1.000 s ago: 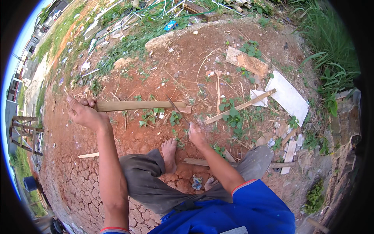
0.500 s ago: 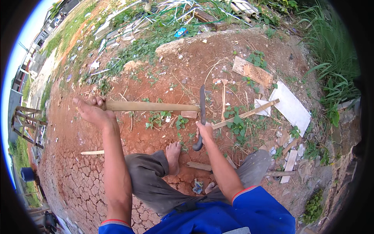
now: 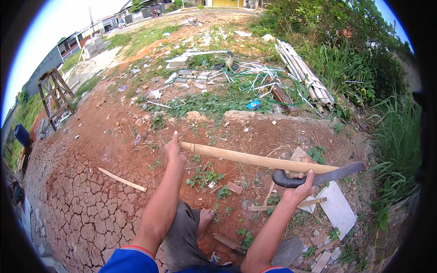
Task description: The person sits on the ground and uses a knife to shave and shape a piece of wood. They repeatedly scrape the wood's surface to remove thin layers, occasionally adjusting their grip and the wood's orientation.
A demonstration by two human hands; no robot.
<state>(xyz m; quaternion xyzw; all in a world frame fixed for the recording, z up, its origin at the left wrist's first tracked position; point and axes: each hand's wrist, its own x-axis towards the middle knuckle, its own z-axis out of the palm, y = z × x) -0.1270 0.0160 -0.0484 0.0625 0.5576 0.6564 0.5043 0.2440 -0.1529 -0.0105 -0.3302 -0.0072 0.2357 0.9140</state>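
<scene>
A long pale bamboo strip (image 3: 255,159) is held out in front of me, sloping down slightly to the right, with a node ring near its left end. My left hand (image 3: 175,150) is closed on that left end, thumb pointing up. In my right hand (image 3: 298,190) is a machete (image 3: 339,173) with a dark curved handle, gripped near where handle and blade meet. Its dark blade points right and lies over or close beside the strip's right end; whether they touch I cannot tell. My right fingertips and thumb are close to the strip's lower edge.
Red soil, cracked at left, carries a loose pale strip (image 3: 122,179). At right lie a white board (image 3: 338,208) and a wooden stick (image 3: 289,205). Farther off are a bundle of poles (image 3: 306,75), tangled white strips (image 3: 264,75) and a wooden stand (image 3: 55,95).
My view has tilted up toward the far ground. Both hands and the strip have shifted right; the machete has turned from upright across the strip's end to pointing right along it.
</scene>
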